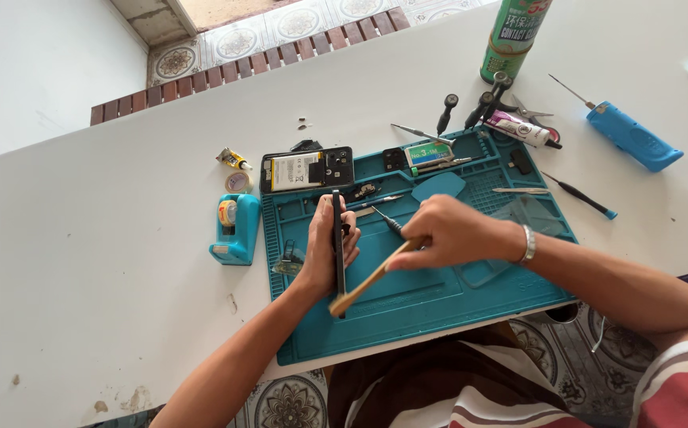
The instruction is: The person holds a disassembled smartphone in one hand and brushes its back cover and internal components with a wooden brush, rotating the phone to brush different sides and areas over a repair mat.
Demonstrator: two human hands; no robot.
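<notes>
Head view of a phone repair at a white table (82, 261). The left hand (324, 257) grips a thin dark phone part (337, 238), held upright on its edge over the teal work mat (407, 305), fingers wrapped round its far side. The right hand (447, 232) is closed on a wooden-handled tool (367, 279) whose handle slants down to the left and crosses in front of the upright part; which end meets the part cannot be told. A small screwdriver (388, 223) lies on the mat just beyond the two hands.

On the mat's far edge rests an opened phone body (306, 170) with its battery showing, with tweezers (423, 133), small dark parts and a tube (518, 128) near it. A blue tape dispenser (235, 228) stands just left of the mat; a green spray can (512, 36) and a blue handled tool (633, 136) lie well apart to the right.

Judged from this pose, the work is along one edge of the part. It would go best with the part kept steady and square in the left hand, its lower end braced on the mat, and the tool drawn lightly along the edge, not levered, since so thin a piece may flex or crack under side load
</notes>
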